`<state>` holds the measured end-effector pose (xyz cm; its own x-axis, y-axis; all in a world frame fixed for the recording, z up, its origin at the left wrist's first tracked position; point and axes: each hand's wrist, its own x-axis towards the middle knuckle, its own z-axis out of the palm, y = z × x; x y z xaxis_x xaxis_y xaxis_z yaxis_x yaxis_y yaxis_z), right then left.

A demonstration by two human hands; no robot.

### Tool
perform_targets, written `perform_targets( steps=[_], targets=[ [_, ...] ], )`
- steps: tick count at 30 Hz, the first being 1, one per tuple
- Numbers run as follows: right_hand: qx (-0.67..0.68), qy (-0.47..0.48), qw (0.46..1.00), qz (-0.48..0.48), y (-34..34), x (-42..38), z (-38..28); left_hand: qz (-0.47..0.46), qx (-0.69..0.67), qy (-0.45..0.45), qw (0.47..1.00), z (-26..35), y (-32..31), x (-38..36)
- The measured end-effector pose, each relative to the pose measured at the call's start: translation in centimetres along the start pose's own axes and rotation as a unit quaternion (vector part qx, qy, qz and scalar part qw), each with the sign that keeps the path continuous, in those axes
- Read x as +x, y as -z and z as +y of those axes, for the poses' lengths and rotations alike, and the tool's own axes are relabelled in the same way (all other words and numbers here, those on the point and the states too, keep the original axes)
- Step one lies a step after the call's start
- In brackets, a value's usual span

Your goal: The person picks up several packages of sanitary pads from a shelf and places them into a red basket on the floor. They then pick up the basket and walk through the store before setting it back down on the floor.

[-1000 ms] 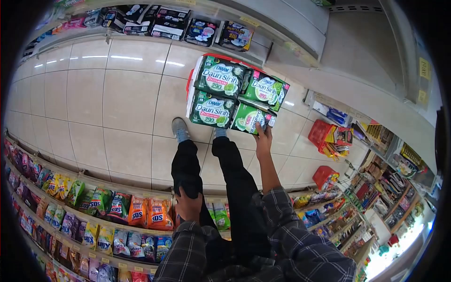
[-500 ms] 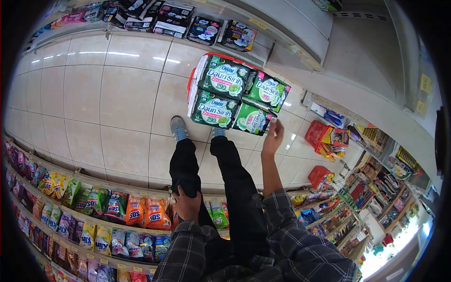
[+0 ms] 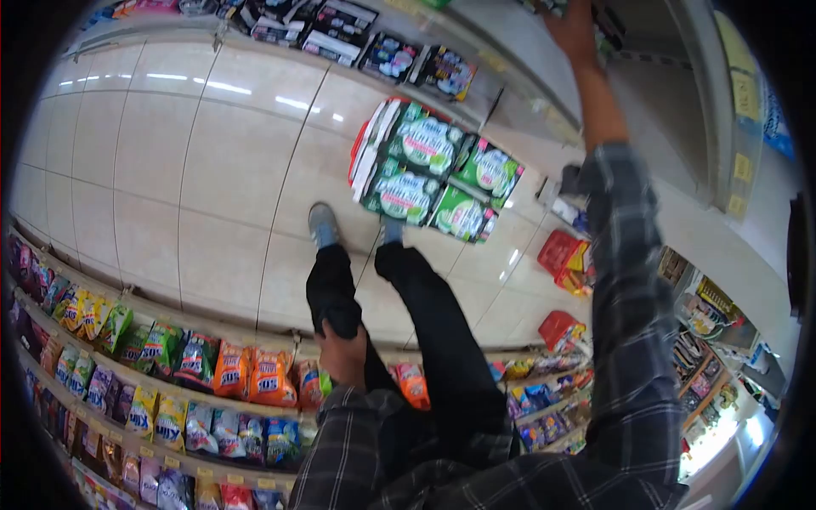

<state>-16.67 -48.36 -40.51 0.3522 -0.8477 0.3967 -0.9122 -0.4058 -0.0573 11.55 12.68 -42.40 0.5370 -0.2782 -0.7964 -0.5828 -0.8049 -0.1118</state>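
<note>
My right hand (image 3: 571, 27) reaches up to the shelf at the top right, its fingers partly cut off by the view's edge and blurred. A dark pack (image 3: 609, 27) stands on that shelf right beside it; I cannot tell whether the fingers hold anything. My left hand (image 3: 343, 355) rests on my left knee with its fingers laid over the black trouser leg. On the floor before my feet is a red basket (image 3: 356, 157), topped with green sanitary pad packs (image 3: 425, 144) lying flat in two rows.
Dark pad packs (image 3: 442, 72) line the low shelf ahead. Behind me, shelves hold detergent pouches (image 3: 272, 378) in several rows. Two red baskets (image 3: 557, 255) with goods stand on the tiled floor (image 3: 229, 161) to the right. The upper shelf edge (image 3: 535, 102) juts out near my right arm.
My right hand has left the green packs over the basket and risen to the upper shelf. My left hand stays on the knee. The view has shifted slightly.
</note>
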Motion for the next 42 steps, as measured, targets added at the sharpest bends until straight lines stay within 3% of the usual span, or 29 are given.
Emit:
perform_targets(
  steps=[4, 7, 8, 11, 14, 17, 19, 21, 23, 25, 28, 35, 38, 41, 42],
  targets=[
    [-0.026, -0.153, 0.972, -0.174, 1.7, 5.5, -1.3, -0.038, -0.003, 0.031, 0.999, 0.8, 0.2, -0.6],
    [-0.068, -0.024, 0.991, -0.114, 1.4, 5.2, -0.6, -0.037, -0.003, 0.034, 0.999, 0.8, -0.7, -0.9],
    [-0.139, -0.148, 0.959, -0.199, 2.4, 5.6, -1.8, -0.035, -0.001, 0.034, 0.999, 0.8, -0.8, -1.1],
    [-0.198, -0.134, 0.962, -0.132, 3.8, 3.8, -3.5, -0.029, 0.007, 0.030, 0.999, 0.8, -1.2, -1.1],
    [-0.138, -0.163, 0.969, -0.120, 7.0, 1.5, -4.1, -0.025, 0.018, 0.021, 0.999, 0.8, -1.3, -1.5],
    [0.094, -0.177, 0.978, -0.052, 11.3, -4.9, -3.5, -0.018, 0.034, 0.004, 0.999, 0.4, -1.6, -1.5],
    [0.076, -0.222, 0.968, -0.092, 16.1, -9.6, -6.9, -0.015, 0.045, -0.010, 0.999, 0.3, -1.8, -1.5],
    [0.347, -0.304, 0.887, -0.018, 17.6, -15.9, -6.7, -0.015, 0.059, -0.020, 0.998, 0.0, -2.0, -1.6],
    [0.480, -0.513, 0.711, -0.026, 20.1, -20.9, -8.0, 0.005, 0.083, -0.044, 0.996, -1.1, -3.1, -1.7],
    [0.560, -0.634, 0.532, -0.022, 20.8, -26.8, -7.8, 0.008, 0.104, -0.061, 0.993, -0.8, -3.3, -1.5],
    [0.632, -0.635, 0.444, -0.027, 21.5, -32.0, -9.1, -0.005, 0.141, -0.060, 0.988, -0.1, -2.5, -1.9],
    [0.580, -0.670, 0.463, -0.005, 21.7, -35.2, -9.0, -0.007, 0.196, -0.082, 0.977, 1.1, -2.0, -1.8],
    [0.450, -0.671, 0.589, 0.020, 19.6, -37.5, -6.7, -0.008, 0.215, -0.080, 0.973, 1.7, -1.8, -1.7],
    [0.346, -0.678, 0.648, 0.027, 16.3, -38.5, -4.8, -0.002, 0.229, -0.086, 0.970, 1.6, -1.7, -1.9],
    [0.299, -0.656, 0.692, 0.019, 14.3, -39.9, -3.3, 0.003, 0.230, -0.090, 0.969, 1.8, -1.8, -1.8]
  ],
)
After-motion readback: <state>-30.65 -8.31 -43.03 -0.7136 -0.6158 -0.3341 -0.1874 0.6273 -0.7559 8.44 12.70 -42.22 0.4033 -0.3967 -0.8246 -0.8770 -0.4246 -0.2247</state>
